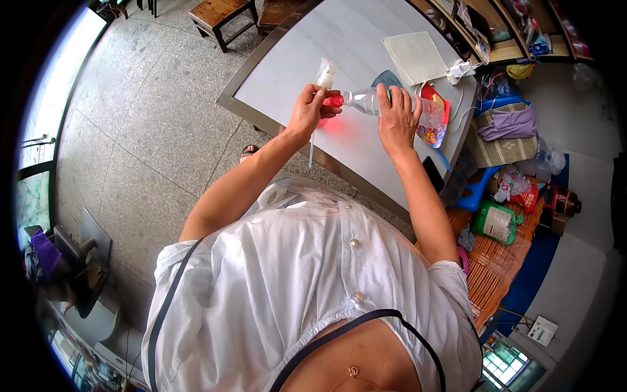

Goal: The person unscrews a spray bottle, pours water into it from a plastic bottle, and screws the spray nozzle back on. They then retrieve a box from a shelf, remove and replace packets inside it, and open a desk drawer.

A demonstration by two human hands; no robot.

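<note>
Over the grey-topped table [261,88], my right hand [396,122] is wrapped round a clear plastic bottle [366,100], which lies on its side in the air with its neck to the left. My left hand [305,115] pinches a small red piece [334,101] at the bottle's mouth; whether the two touch is hard to tell. Just behind my left fingers stands a translucent white spray nozzle [325,70], and a thin clear tube [311,149] hangs below them. A red glow shows on the tabletop under the red piece.
A pale sheet [415,57], a white charger [461,70] with a cable, a colourful packet [434,121] and a dark phone [432,173] lie at the table's right. Wooden stools [219,14] stand beyond; bags and a green container [494,222] are at the right.
</note>
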